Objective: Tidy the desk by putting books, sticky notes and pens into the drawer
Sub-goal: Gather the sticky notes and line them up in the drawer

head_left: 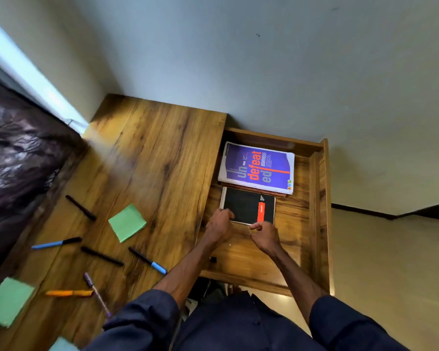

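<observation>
The wooden drawer (pixel 320 198) stands pulled out to the right of the desk (pixel 152 153). At its back lies a purple book (pixel 257 168). In front of that book a black spiral notebook (pixel 246 205) with a red tab lies flat. My left hand (pixel 219 224) grips the notebook's near left corner. My right hand (pixel 265 235) has its fingers curled at the near edge below the red tab. On the desk lie a green sticky pad (pixel 127 222), a second green pad (pixel 8 301) and several pens, among them a black pen (pixel 80 207) and an orange pen (pixel 69 293).
A dark shiny cushion (pixel 18 160) borders the desk on the left. A pale blue pad (pixel 61 347) shows at the bottom edge. Behind the desk and drawer is a plain wall (pixel 238 59). A small black knob (pixel 213 259) sits on the drawer's bare near floor.
</observation>
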Demonstrator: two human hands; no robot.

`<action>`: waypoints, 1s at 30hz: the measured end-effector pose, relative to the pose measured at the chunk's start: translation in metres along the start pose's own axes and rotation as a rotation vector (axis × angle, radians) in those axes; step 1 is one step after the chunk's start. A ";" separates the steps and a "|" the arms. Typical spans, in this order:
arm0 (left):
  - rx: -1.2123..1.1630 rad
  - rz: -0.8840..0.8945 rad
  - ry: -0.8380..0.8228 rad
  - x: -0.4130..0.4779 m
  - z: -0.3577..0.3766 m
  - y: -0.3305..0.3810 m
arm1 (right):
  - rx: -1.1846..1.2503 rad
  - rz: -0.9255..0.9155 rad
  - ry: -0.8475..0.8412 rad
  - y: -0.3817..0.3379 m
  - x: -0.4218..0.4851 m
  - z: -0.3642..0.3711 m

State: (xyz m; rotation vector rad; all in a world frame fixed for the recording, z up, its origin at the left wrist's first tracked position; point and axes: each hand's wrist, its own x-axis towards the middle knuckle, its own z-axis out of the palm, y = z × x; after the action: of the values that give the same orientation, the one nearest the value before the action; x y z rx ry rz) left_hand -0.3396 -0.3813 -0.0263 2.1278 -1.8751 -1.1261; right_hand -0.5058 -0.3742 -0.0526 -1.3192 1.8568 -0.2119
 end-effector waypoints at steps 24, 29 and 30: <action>-0.406 -0.382 0.589 -0.143 -0.074 -0.161 | -0.085 -0.601 -0.271 -0.169 -0.080 0.111; -0.419 -0.508 0.634 -0.149 -0.079 -0.199 | -0.184 -0.654 -0.297 -0.201 -0.090 0.151; -0.414 -0.514 0.641 -0.149 -0.080 -0.206 | -0.216 -0.681 -0.300 -0.208 -0.090 0.157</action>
State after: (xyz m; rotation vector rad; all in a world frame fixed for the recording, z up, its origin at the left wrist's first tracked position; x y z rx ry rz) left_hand -0.1212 -0.2301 -0.0064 2.3656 -0.7773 -0.6676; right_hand -0.2397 -0.3395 0.0100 -1.9835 1.1545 -0.1537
